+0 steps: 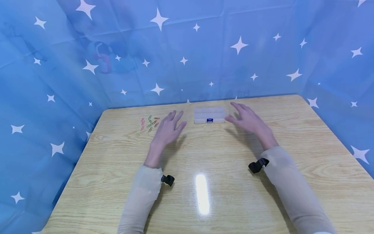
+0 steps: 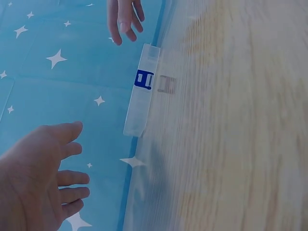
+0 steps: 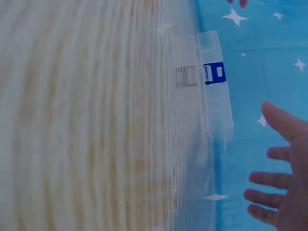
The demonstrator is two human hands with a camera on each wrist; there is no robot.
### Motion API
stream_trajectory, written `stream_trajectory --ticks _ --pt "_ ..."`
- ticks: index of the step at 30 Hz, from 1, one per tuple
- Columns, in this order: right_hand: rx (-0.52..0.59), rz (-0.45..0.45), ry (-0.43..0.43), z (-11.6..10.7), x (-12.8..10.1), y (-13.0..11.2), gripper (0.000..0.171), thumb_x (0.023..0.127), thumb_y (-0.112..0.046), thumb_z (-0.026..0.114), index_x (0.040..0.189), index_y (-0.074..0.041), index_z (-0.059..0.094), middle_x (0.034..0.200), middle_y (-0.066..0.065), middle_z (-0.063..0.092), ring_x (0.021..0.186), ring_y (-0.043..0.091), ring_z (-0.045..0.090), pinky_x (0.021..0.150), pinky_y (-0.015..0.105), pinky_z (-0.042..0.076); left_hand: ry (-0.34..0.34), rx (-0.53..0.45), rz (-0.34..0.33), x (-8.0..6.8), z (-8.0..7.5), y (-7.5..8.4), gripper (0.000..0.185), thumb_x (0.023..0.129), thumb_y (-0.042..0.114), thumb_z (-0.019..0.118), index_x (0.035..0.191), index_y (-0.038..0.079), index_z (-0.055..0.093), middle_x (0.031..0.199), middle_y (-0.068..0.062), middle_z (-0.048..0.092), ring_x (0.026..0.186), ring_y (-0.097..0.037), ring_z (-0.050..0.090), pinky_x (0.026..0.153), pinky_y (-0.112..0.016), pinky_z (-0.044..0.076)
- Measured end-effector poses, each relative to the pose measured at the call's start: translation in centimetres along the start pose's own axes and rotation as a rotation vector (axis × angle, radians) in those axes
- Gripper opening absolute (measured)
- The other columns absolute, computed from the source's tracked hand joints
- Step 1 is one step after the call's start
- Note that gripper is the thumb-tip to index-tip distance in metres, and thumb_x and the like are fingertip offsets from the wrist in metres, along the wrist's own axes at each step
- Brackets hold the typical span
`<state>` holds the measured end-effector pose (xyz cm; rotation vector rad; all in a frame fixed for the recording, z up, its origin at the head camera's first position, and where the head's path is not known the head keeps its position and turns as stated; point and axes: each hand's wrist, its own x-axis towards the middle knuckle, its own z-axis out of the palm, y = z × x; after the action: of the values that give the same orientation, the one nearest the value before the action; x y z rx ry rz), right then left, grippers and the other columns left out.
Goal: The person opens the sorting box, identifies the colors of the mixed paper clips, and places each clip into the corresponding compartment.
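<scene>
Both our hands hover released, fingers spread: left hand and right hand flank the clear box near the counter's far edge, paper clips just left.

We sit in a staged recording booth: blue star-printed cloth walls off the upper frame, closing round a pale wooden table below.

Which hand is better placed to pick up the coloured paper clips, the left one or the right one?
Probably the left hand. It hovers open right beside the paper clips, which lie at its outer side. The right hand, also open, is beyond the clear box, so it would need to cross over it.
</scene>
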<state>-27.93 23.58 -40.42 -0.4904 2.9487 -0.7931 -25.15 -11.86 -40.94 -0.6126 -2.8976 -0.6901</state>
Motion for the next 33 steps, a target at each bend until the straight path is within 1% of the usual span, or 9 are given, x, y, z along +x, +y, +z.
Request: stream_trajectory --ticks 3,5,9,17,21,27,33 --pt "0.017 0.003 -0.009 0.3 0.4 0.0 0.090 0.097 -0.062 0.054 0.163 -0.015 0.015 0.164 0.023 0.018 0.149 0.046 0.016 0.115 0.068 0.016 0.006 -0.017 0.007 0.2 0.2 0.2 0.060 0.108 0.046 0.040 0.158 0.013 0.035 0.158 -0.027 0.032 0.147 -0.042 0.028 0.120 -0.051 0.023" --pt "0.030 0.005 -0.020 0.5 0.6 0.0 0.090 0.097 -0.061 0.055 0.163 -0.014 0.015 0.164 0.023 0.017 0.149 0.046 0.015 0.115 0.068 0.016 0.002 -0.026 0.005 0.4 0.4 0.3 0.059 0.108 0.044 0.041 0.158 0.013 0.034 0.158 -0.027 0.032 0.146 -0.042 0.031 0.120 -0.050 0.024" --pt "0.038 0.012 -0.042 1.0 1.0 -0.1 0.089 0.098 -0.058 0.056 0.163 -0.013 0.015 0.164 0.023 0.017 0.149 0.045 0.015 0.115 0.067 0.016 -0.010 -0.040 0.015 0.9 0.6 0.6 0.059 0.108 0.041 0.042 0.157 0.010 0.034 0.158 -0.025 0.032 0.144 -0.040 0.034 0.119 -0.049 0.027" --pt "0.049 0.009 -0.064 1.4 1.7 -0.2 0.090 0.099 -0.052 0.059 0.161 -0.005 0.015 0.163 0.025 0.018 0.149 0.046 0.015 0.117 0.065 0.015 -0.028 -0.051 0.024 1.8 1.3 1.3 0.058 0.109 0.038 0.044 0.155 0.003 0.037 0.157 -0.024 0.036 0.145 -0.037 0.035 0.119 -0.046 0.028" --pt "0.059 0.006 -0.067 1.6 1.9 -0.1 0.089 0.099 -0.047 0.062 0.159 0.001 0.017 0.162 0.027 0.019 0.149 0.046 0.017 0.118 0.062 0.016 -0.040 -0.047 0.026 2.2 1.5 1.7 0.057 0.109 0.037 0.044 0.153 0.003 0.039 0.156 -0.024 0.037 0.145 -0.036 0.035 0.119 -0.044 0.028" --pt "0.090 -0.009 -0.067 2.0 2.4 -0.1 0.086 0.099 -0.040 0.064 0.155 0.009 0.021 0.159 0.032 0.024 0.146 0.047 0.022 0.118 0.059 0.020 -0.053 -0.057 0.041 2.8 2.2 2.3 0.054 0.108 0.033 0.047 0.151 0.001 0.042 0.155 -0.024 0.039 0.144 -0.036 0.037 0.119 -0.044 0.028" --pt "0.092 0.005 -0.073 2.3 2.8 0.0 0.084 0.099 -0.038 0.066 0.153 0.012 0.025 0.155 0.034 0.029 0.143 0.049 0.027 0.116 0.060 0.025 -0.060 -0.065 0.075 3.4 3.0 2.7 0.050 0.108 0.032 0.048 0.149 0.002 0.046 0.155 -0.021 0.040 0.143 -0.033 0.038 0.119 -0.042 0.029"
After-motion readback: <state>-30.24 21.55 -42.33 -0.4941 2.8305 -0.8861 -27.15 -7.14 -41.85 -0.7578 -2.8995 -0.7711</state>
